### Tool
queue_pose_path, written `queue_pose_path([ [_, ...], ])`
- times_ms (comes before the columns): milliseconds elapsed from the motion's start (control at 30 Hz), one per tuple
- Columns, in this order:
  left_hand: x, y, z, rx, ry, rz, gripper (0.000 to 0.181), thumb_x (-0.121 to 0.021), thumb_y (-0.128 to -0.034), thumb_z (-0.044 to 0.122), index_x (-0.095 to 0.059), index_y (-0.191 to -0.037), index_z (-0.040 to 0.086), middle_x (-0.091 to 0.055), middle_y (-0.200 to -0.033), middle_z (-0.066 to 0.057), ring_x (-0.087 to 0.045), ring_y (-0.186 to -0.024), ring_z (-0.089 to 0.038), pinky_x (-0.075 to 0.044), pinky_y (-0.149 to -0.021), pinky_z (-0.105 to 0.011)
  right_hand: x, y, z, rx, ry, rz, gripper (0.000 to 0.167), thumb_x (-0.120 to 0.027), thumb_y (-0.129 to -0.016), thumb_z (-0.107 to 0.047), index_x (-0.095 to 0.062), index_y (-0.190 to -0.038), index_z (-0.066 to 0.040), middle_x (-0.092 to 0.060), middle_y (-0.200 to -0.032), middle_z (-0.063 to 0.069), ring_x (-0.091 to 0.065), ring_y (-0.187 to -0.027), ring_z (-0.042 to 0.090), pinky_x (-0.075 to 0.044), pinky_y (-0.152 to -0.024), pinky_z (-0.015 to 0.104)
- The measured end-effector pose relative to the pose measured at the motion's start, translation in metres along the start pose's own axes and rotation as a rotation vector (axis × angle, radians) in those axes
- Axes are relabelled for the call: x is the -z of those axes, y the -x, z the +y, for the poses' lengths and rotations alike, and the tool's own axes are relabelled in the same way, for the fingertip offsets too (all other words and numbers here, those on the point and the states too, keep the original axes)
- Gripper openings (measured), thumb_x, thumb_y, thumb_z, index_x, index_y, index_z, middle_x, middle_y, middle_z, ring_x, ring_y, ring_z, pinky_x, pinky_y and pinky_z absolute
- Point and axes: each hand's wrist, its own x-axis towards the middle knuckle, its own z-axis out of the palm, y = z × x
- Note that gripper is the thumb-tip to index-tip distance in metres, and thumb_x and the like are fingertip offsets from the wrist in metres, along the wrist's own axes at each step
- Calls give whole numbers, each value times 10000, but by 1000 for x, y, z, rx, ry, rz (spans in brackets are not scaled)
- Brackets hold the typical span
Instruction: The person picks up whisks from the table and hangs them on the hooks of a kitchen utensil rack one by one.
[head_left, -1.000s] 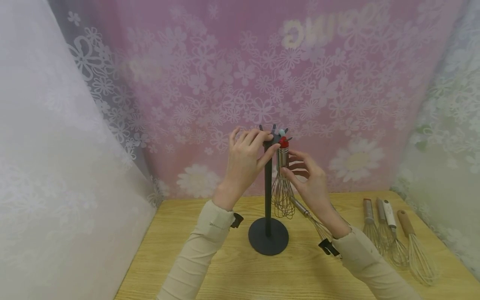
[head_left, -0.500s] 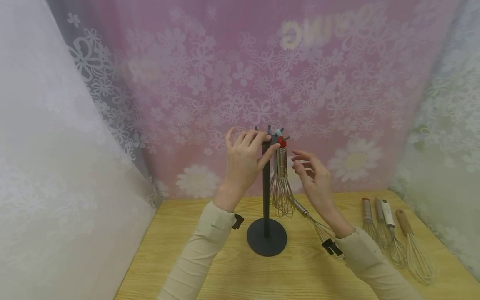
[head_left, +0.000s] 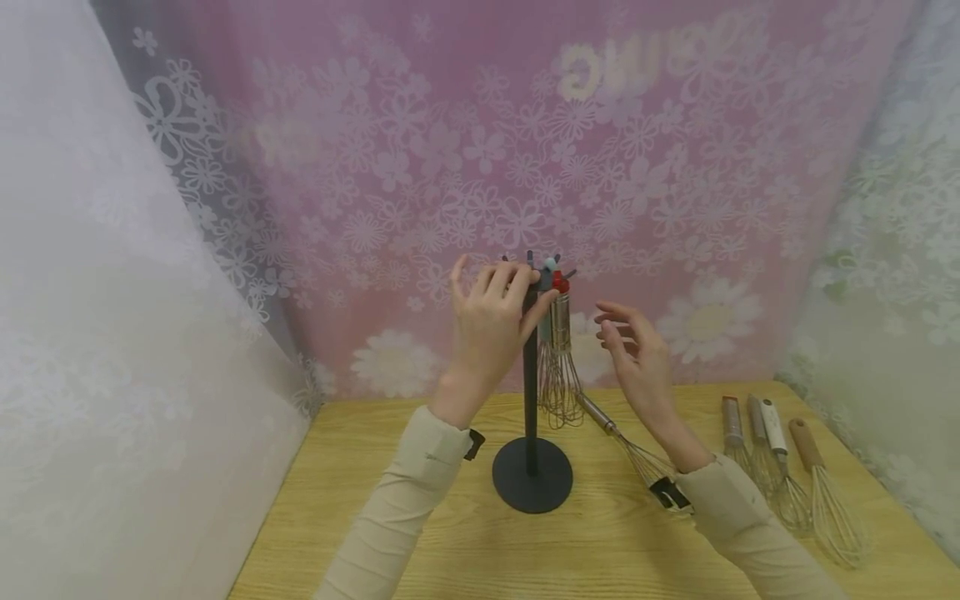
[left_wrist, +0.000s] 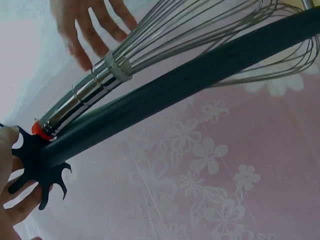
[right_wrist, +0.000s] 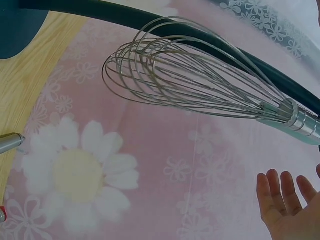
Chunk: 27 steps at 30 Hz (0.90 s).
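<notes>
A black stand [head_left: 531, 383] rises from a round base, with hooks [left_wrist: 42, 175] around its top. My left hand [head_left: 483, 321] grips that hooked top, thumb beside the red end of a steel-handled whisk [head_left: 561, 321]. This whisk hangs upright, wires down, on the stand's right side. Close behind it hangs another whisk with a light blue-green handle [right_wrist: 280, 125], partly hidden. To the right of them, my right hand [head_left: 641, 367] is in the air with relaxed fingers, touching nothing; the right wrist view shows a gap between the hand [right_wrist: 292, 215] and the hanging whisks.
One steel-handled whisk [head_left: 598, 412] lies on the wooden table [head_left: 375, 500] right of the base, partly behind my right wrist. Several whisks lie side by side at the table's right, among them one with a brown handle [head_left: 807, 443]. Floral curtains stand behind and at both sides.
My right hand has let go of the steel whisk handle and moved right. The hooks and hanging whisks have shifted a little left, while my left hand has stayed at the stand's top.
</notes>
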Motion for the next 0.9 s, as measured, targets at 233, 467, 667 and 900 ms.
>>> queue_pose_path([
  [233,2,-1,-11,-70,52,-66,348,-674,-969,450,-703,-1133,145,-712,-1101,-14,-670,-1029,-205,-275,-1184,-577,5,3,9,-39,47,-3,325,-542,-1058,-95,-614,-1374,-87,-674,-1211,168,-641,-949,51,-513,-815,114],
  [467,4,0,-25,-54,186,-118,373,-668,-978,416,-680,-1219,131,-682,-1228,-31,-605,-1150,-218,-195,-1225,-542,5,5,-1,-19,81,30,286,-538,-1034,6,-621,-1301,64,-676,-1141,267,-624,-883,5,-512,-763,98],
  [667,5,0,-33,-39,254,-147,352,-633,-998,408,-688,-1233,152,-686,-1249,-13,-602,-1168,-198,-163,-1231,-533,7,7,-14,-15,68,28,275,-525,-1022,44,-607,-1272,124,-655,-1108,327,-610,-865,-39,-495,-757,76],
  [900,6,0,-35,-59,279,-169,306,-659,-985,356,-715,-1215,161,-717,-1183,-9,-628,-1147,-207,-126,-1241,-528,8,7,28,-39,93,30,298,-548,-1034,-8,-626,-1318,31,-686,-1138,256,-615,-865,-51,-483,-746,57],
])
